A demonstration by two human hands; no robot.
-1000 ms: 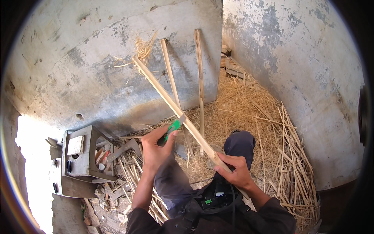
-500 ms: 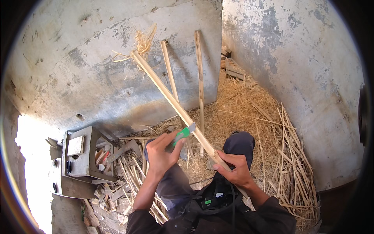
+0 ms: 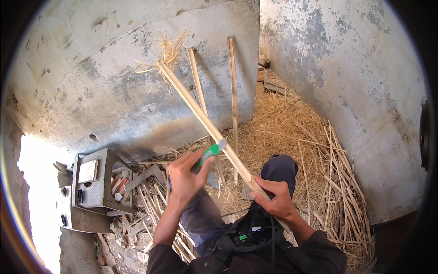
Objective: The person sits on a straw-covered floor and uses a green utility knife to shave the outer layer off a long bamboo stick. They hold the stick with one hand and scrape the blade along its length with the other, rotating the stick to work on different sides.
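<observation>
My left hand (image 3: 188,176) is closed round a green-handled utility knife (image 3: 211,153). The knife's blade lies against the side of a long pale strip of split bamboo (image 3: 196,109), about midway along it. Around the strip's near end my right hand (image 3: 276,198) is wrapped, thumb along its top. From my lap the strip slants up and away to the left. Curly thin shavings (image 3: 171,50) cling to its far end, in front of the wall.
Two more strips (image 3: 233,82) lean on the far grey wall (image 3: 127,91). Shavings (image 3: 278,118) cover the floor, with a pile of thin sticks (image 3: 349,196) at the right. A worn wooden cabinet (image 3: 98,178) stands at the left, beside scraps and more sticks (image 3: 157,205).
My left hand and the knife have moved slightly up and left along the strip. The strip's far end has shifted a little to the right; my right hand keeps its hold.
</observation>
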